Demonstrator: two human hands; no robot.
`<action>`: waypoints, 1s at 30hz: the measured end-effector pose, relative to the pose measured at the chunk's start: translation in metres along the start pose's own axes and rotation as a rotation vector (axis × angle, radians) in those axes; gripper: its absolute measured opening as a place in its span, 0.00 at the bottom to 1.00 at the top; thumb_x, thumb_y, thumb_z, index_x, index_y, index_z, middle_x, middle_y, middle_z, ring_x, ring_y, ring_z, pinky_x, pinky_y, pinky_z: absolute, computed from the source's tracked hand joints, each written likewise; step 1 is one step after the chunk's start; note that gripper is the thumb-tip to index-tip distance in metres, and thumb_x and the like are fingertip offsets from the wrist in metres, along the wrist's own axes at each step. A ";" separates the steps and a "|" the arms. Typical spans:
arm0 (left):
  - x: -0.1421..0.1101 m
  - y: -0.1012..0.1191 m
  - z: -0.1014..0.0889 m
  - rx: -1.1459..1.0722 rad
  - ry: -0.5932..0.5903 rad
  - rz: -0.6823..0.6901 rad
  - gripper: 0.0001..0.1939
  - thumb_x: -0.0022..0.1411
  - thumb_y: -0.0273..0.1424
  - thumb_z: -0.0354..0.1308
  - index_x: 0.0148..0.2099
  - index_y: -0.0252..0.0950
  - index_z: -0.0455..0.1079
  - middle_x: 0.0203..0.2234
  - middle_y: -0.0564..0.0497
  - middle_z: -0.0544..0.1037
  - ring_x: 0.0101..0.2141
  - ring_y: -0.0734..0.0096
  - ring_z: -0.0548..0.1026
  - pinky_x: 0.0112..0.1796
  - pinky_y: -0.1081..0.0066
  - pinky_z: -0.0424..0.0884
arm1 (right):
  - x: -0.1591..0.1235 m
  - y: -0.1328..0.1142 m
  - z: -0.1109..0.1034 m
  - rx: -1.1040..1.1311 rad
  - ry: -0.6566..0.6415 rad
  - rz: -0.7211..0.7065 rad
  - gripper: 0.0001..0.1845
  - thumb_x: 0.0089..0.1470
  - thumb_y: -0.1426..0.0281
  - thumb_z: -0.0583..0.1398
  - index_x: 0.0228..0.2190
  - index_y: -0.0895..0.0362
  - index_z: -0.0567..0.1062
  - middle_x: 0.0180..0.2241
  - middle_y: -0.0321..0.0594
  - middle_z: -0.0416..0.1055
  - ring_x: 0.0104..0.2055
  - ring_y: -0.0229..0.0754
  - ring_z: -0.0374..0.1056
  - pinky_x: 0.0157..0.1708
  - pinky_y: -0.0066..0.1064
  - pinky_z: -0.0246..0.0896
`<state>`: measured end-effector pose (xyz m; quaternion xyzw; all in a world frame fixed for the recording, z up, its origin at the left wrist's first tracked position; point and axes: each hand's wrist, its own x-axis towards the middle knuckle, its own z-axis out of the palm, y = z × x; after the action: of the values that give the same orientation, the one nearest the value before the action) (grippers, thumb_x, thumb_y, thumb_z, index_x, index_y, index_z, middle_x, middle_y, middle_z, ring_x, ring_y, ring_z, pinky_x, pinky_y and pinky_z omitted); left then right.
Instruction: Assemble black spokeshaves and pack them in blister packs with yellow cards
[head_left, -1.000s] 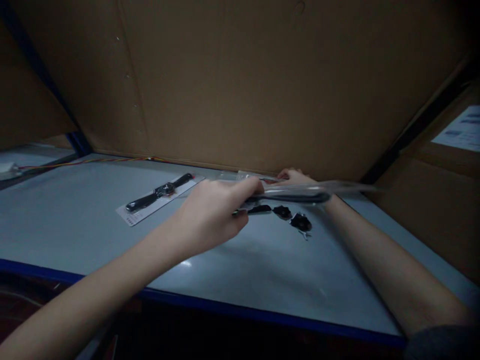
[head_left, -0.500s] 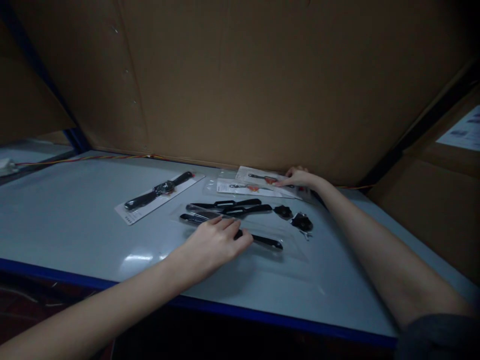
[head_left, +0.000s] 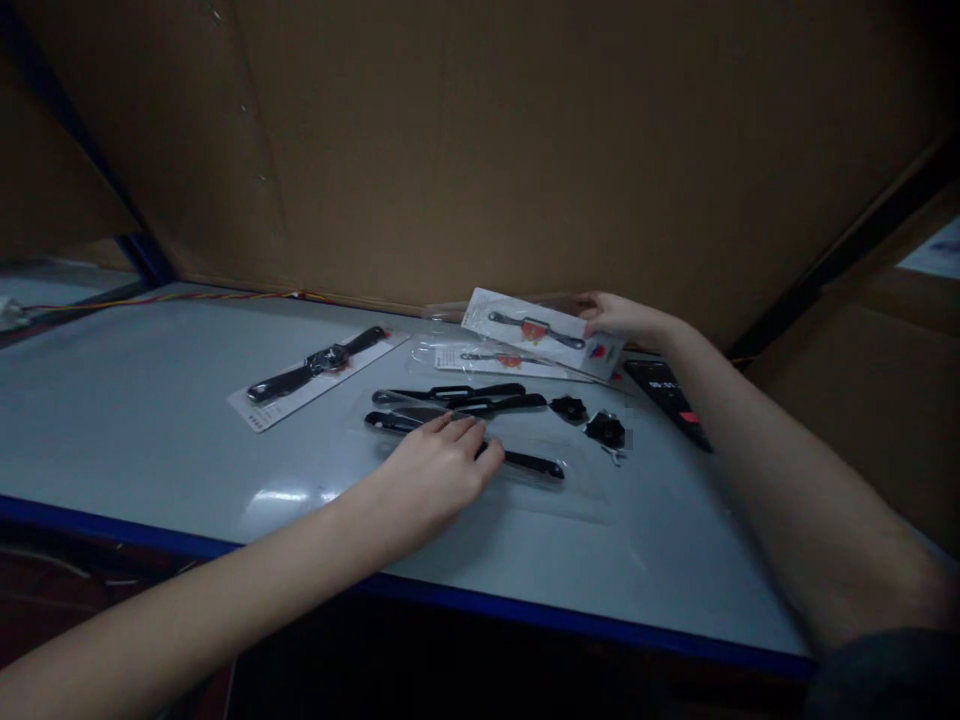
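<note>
My left hand (head_left: pixel 439 470) lies with fingers down on a clear plastic tray (head_left: pixel 525 480) that holds black watch straps (head_left: pixel 465 398). My right hand (head_left: pixel 622 318) grips the right end of a white printed card (head_left: pixel 536 328) and holds it lifted and tilted above another card (head_left: pixel 487 358) lying on the table. A black watch on a white card (head_left: pixel 315 375) rests to the left, apart from both hands. Two small black parts (head_left: pixel 592 420) lie right of the straps.
The grey table (head_left: pixel 150 420) has a blue front edge (head_left: pixel 525 615). A brown cardboard wall (head_left: pixel 480 150) stands along the back. A dark phone-like device (head_left: pixel 669 400) lies beside my right forearm. A red and yellow wire (head_left: pixel 187 297) runs along the back left.
My left hand put the clear tray of straps down on the table and now rests on it. My right hand has lifted one printed card off the pile.
</note>
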<state>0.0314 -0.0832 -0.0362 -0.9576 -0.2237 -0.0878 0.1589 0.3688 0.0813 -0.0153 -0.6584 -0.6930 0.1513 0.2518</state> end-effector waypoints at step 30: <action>0.001 -0.047 -0.043 -1.006 0.083 -0.525 0.25 0.60 0.47 0.54 0.52 0.35 0.66 0.43 0.44 0.77 0.42 0.61 0.76 0.41 0.63 0.72 | -0.154 -0.070 -0.020 -0.471 1.019 -0.724 0.11 0.56 0.71 0.54 0.26 0.49 0.73 0.34 0.31 0.78 0.42 0.40 0.74 0.50 0.40 0.60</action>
<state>0.0063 -0.0578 0.0166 -0.8234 -0.3785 -0.2576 -0.3352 0.3224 -0.0793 0.0163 -0.4106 -0.6791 -0.4282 0.4322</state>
